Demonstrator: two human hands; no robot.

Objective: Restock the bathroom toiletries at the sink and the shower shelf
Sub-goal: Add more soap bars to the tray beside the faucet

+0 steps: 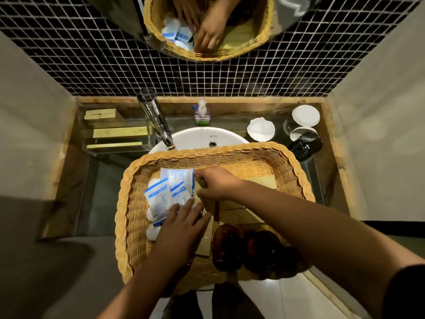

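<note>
A wicker basket [241, 153] rests across the white sink [200, 137]. Inside lie white-and-blue sachets [158, 199], tan flat boxes [239, 215] and two dark brown bottles [230, 247]. My left hand [181, 229] lies flat over the sachets and the edge of a box, fingers spread. My right hand [216, 183] reaches down among the tan boxes in the basket's middle, fingers curled around the top of one; the grip itself is partly hidden.
A chrome tap [156, 120] stands behind the basket on the left. A clear tray with tan boxes [119, 132] sits at the left, a soap pump bottle [202, 113] at the back, white lids and dark cups [303, 132] at the right. A mirror [207, 26] hangs above.
</note>
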